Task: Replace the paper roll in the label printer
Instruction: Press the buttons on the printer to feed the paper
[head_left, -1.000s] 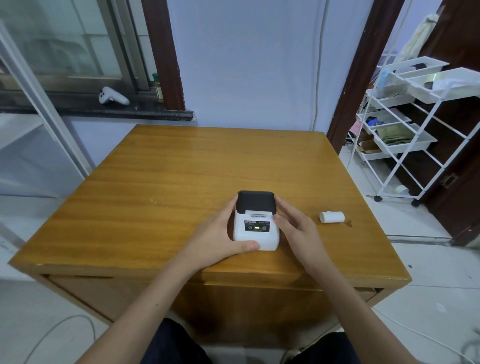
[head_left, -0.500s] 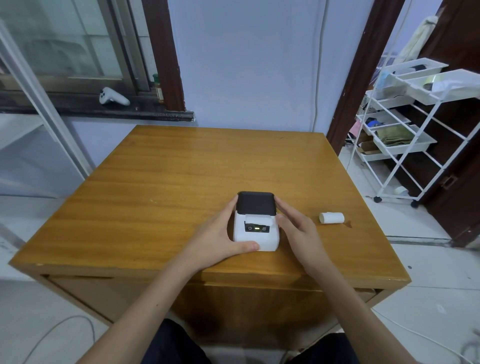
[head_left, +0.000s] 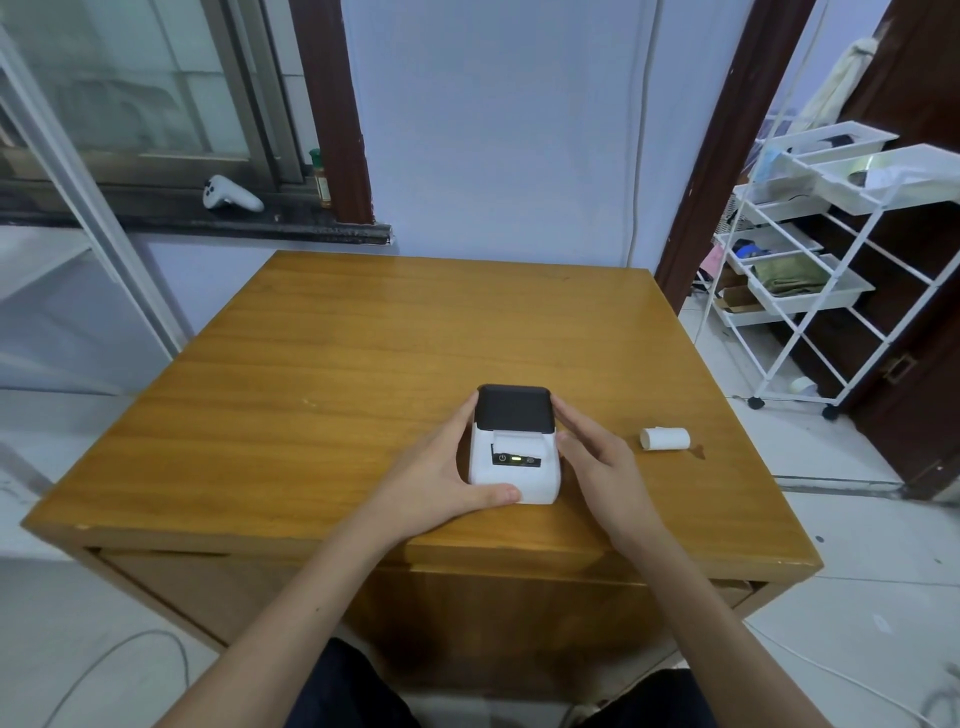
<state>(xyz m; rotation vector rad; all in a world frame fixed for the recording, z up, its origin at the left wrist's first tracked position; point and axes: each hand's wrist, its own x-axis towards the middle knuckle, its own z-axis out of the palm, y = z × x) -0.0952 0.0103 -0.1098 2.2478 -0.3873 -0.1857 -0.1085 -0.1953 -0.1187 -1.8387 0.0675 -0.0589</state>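
Note:
A small white label printer (head_left: 514, 467) with a black lid stands near the front of the wooden table (head_left: 363, 364). Its lid is down, a green light glows on its front panel, and a short strip of white paper shows below the lid. My left hand (head_left: 441, 473) grips the printer's left side, thumb across its front lower edge. My right hand (head_left: 597, 462) lies against the printer's right side with fingers extended. A white paper roll (head_left: 665, 439) lies on its side on the table to the right, apart from both hands.
A white wire shelf cart (head_left: 831, 270) with trays stands to the right of the table by a dark door frame. A white game controller (head_left: 228, 193) sits on the window sill behind. A wall runs along the table's far edge.
A strip of white paper has come out below the black lid, over the panel's top edge. Both hands and the printer stay in place.

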